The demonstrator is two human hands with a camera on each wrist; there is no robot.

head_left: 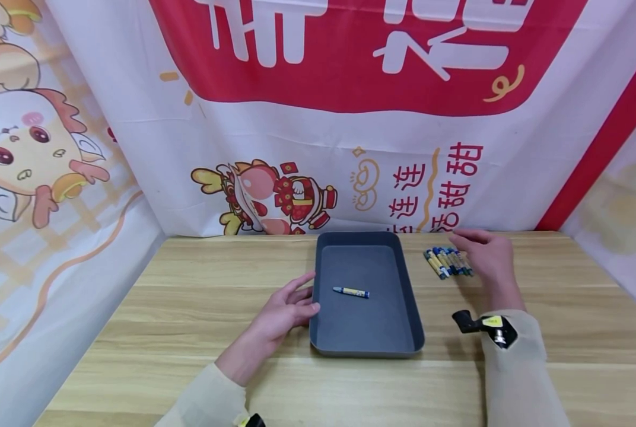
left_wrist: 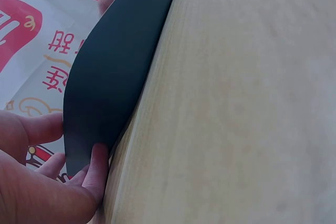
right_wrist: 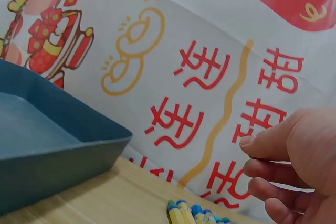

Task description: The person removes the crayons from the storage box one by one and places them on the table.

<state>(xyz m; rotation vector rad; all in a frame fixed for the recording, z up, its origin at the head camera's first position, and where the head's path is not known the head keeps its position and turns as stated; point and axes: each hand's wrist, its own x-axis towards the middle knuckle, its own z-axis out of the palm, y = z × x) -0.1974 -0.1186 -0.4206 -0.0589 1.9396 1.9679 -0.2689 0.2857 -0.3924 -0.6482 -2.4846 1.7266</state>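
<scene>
A dark grey rectangular tray (head_left: pixel 368 338) rests on the table, with one crayon (head_left: pixel 352 292) lying crosswise inside it. My left hand (head_left: pixel 280 311) holds the tray's left side, its thumb at the rim and its fingers (left_wrist: pixel 97 163) against the outer wall. To the right of the tray lies a row of several crayons (head_left: pixel 448 262) with pale yellow wrappers and blue or dark ends. Just above the right end of that row, my right hand (head_left: pixel 486 258) hovers with loosely bent fingers (right_wrist: pixel 273 169) and nothing between them.
The wood-grain table (head_left: pixel 211 279) meets a white and red printed cloth (head_left: pixel 296 148) along its back edge. Another printed cloth (head_left: pixel 83 237) hangs on the left side. A black wrist mount (head_left: pixel 483 325) sits over the right sleeve.
</scene>
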